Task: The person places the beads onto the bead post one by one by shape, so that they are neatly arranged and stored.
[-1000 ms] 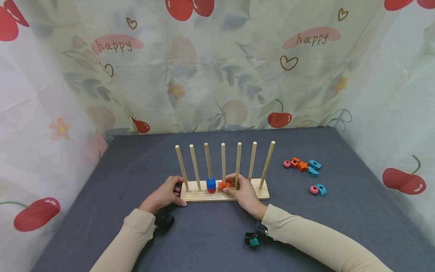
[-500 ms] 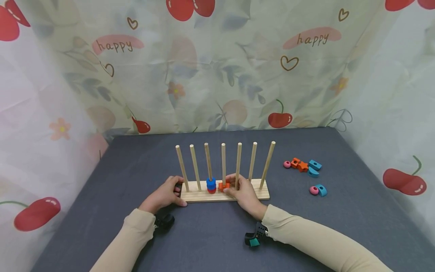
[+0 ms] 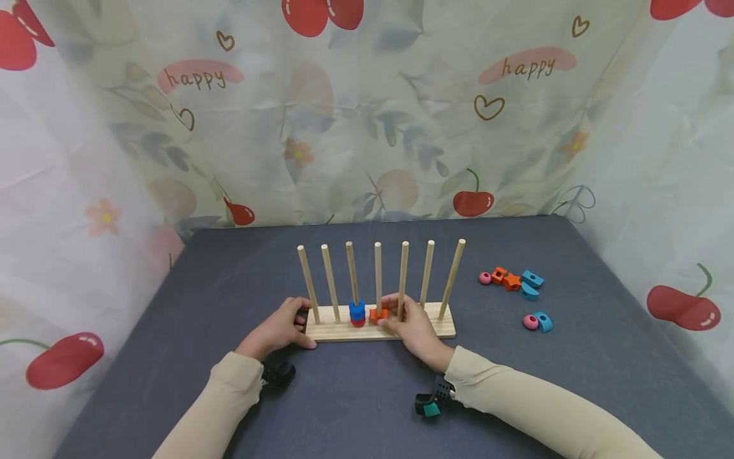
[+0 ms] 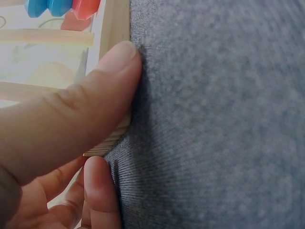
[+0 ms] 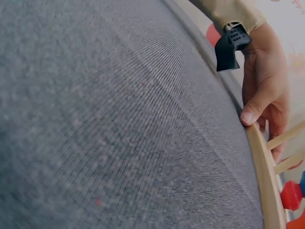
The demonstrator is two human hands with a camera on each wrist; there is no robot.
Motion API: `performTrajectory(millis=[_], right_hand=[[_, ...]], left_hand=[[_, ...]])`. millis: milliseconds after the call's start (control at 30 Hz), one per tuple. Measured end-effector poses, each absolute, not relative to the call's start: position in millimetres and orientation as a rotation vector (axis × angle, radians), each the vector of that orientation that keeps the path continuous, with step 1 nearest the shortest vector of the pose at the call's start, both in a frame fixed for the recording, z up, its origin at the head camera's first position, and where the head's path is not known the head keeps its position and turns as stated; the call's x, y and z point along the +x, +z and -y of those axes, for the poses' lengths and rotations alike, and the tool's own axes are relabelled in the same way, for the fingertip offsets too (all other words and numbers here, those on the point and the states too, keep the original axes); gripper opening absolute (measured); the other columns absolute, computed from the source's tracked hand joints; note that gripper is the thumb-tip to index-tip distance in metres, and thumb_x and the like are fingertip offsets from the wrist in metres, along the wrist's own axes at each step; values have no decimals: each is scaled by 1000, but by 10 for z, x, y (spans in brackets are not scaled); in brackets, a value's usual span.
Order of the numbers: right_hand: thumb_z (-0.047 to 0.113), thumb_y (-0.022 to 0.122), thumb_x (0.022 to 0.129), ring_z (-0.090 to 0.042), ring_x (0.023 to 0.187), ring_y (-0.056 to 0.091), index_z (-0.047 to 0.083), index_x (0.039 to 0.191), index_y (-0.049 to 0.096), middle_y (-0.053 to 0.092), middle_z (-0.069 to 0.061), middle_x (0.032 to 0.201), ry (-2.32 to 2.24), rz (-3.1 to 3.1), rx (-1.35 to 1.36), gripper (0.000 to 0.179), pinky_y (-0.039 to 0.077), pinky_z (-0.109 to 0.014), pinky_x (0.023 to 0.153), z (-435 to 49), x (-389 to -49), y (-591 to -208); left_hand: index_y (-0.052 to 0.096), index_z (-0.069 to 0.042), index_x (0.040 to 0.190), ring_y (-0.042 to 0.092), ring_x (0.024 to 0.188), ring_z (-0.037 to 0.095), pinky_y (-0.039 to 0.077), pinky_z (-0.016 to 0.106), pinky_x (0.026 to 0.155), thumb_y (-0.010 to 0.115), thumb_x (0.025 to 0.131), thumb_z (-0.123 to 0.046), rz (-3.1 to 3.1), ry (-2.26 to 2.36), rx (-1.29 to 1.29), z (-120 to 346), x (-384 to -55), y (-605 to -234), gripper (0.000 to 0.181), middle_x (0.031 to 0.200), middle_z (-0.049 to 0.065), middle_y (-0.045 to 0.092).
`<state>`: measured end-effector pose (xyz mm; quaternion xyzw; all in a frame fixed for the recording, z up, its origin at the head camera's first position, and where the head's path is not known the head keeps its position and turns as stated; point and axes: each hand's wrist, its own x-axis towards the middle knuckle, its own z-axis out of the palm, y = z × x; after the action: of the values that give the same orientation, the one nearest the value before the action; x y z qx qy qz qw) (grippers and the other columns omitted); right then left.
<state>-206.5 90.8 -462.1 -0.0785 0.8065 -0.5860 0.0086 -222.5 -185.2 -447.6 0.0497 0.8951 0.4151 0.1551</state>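
Note:
A wooden peg board (image 3: 332,330) with a row of upright pegs stands on the dark cloth in the head view. My left hand (image 3: 276,328) grips its left end, thumb along the front edge; the left wrist view shows the thumb (image 4: 95,95) against the wood. My right hand (image 3: 417,326) pinches an orange bead (image 3: 375,316) low on the middle peg, close over the base. Its fingers partly hide the bead, so I cannot tell its full shape. One peg to the left, blue beads (image 3: 357,310) sit above a red bead (image 3: 358,323).
To the right lie a pink bead (image 3: 485,278), an orange cube bead (image 3: 499,275), an orange star bead (image 3: 512,282) and blue beads (image 3: 532,278). Nearer, another pink bead (image 3: 530,322) touches a blue arch-shaped bead (image 3: 543,321). A patterned curtain (image 3: 367,127) rises behind the table.

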Motion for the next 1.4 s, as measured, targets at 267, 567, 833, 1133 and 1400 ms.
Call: performTrajectory(millis=[267,567,833,1133,1400], right_hand=[[6,72,85,-33,131,48,0,141,44,54,-18,137,-1781,-2465,-333,63,36,-49,107,-1032,-1955,-4613],[13,77,82,-37,137,39,-5,148,28,42,-23,147,-1475,-2504,-420,84,30,-51,111,-1298,-1748,-4472],[14,69,90,-40,126,51,-7,145,32,51,-25,137,-1475,-2357,-553,70,43,-49,101,-1649,-1695,-4239],[11,68,90,-14,107,64,-1,132,55,67,-13,119,-1684,-2357,-710,45,52,-22,86,-2051,-1726,-3952],[-5,62,90,-6,106,64,-6,128,53,67,7,117,-2029,-2522,-853,39,52,-20,84,-2371,-1847,-3686]], left_hand=[[46,3,131,50,103,27,48,40,87,88,64,1,-2551,1212,153,1863,-2231,-4499,79,121,17,42],[47,3,130,50,103,27,48,39,87,88,63,1,-2559,1211,157,1862,-2237,-4502,79,121,17,42],[47,1,130,50,103,27,47,39,87,88,64,0,-2572,1188,152,1858,-2236,-4503,78,121,16,43],[47,3,130,50,102,27,47,39,87,87,64,1,-2559,1203,158,1856,-2224,-4480,78,120,17,43],[46,3,131,50,102,27,48,39,86,87,64,2,-2553,1218,156,1855,-2227,-4480,79,120,17,42]])
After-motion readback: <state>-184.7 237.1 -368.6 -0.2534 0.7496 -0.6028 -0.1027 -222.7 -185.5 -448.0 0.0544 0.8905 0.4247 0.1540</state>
